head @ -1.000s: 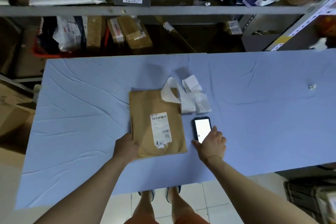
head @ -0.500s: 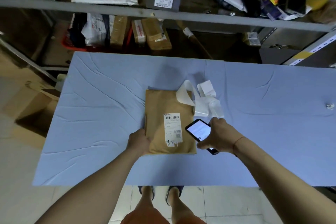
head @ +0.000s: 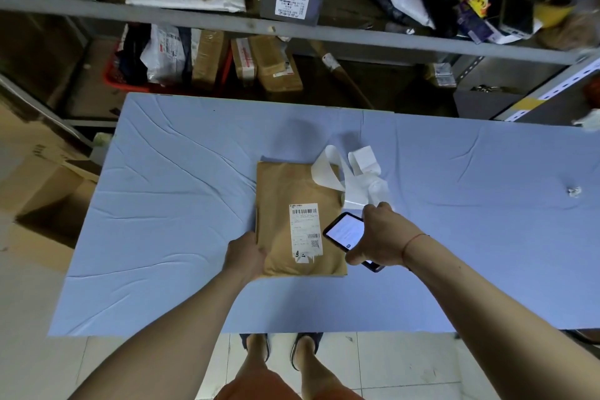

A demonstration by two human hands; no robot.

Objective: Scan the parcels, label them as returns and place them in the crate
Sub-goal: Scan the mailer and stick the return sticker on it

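Phone [head: 345,231] lifted by right hand [head: 380,237] beside parcel [head: 300,221]

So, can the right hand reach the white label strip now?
Probably not freely: the right hand grips the phone. The label strip lies just beyond its fingers, unobstructed.

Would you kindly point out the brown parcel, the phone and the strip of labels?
brown parcel [head: 279,191]: head view, bare upper face.
phone [head: 345,230]: head view, lit screen.
strip of labels [head: 357,195]: head view, flat white part beside the parcel.
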